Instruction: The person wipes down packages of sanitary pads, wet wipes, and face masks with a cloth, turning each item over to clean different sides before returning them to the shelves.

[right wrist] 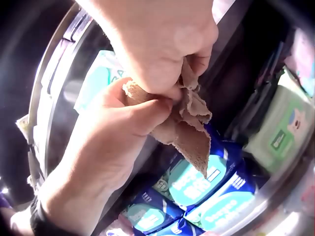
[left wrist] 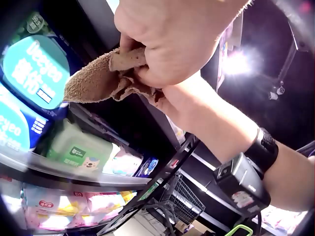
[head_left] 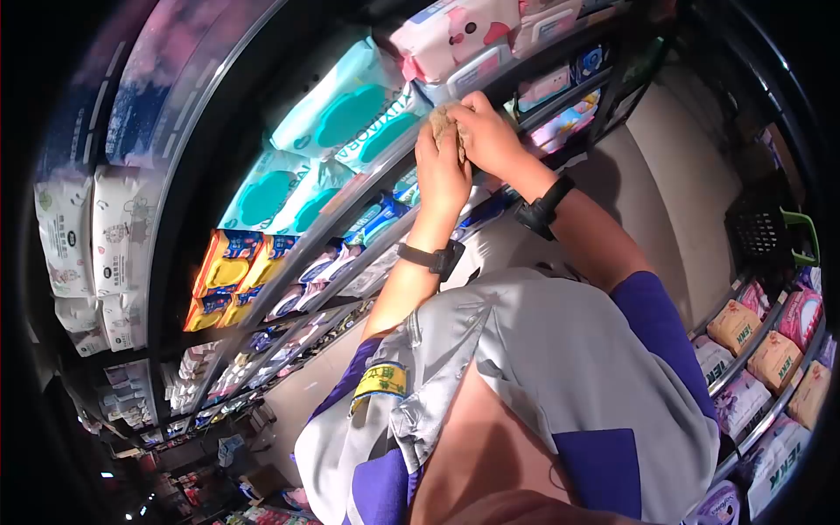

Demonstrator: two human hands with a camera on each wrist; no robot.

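Observation:
A brown, rough-napped cloth (head_left: 444, 129) is bunched between both hands in front of the shelf edge. My left hand (head_left: 443, 175) grips it from below, thumb and fingers bent over the folds. Beside it, my right hand (head_left: 492, 143) pinches the crumpled part. In the left wrist view, one smooth flap of the cloth (left wrist: 93, 83) juts out past the left hand (left wrist: 172, 42). The right wrist view shows a crumpled, pointed end of the cloth (right wrist: 192, 140) hanging under the right hand (right wrist: 157, 46). Some fingertips are hidden in the folds.
Teal wipe packs (head_left: 346, 118) and pink packs (head_left: 455, 39) fill the shelf just behind the hands. Blue packs (left wrist: 37, 73) and a green pack (left wrist: 78, 147) stand close to the cloth. A black basket (head_left: 758, 234) is at the right, near more shelved packs (head_left: 774, 359).

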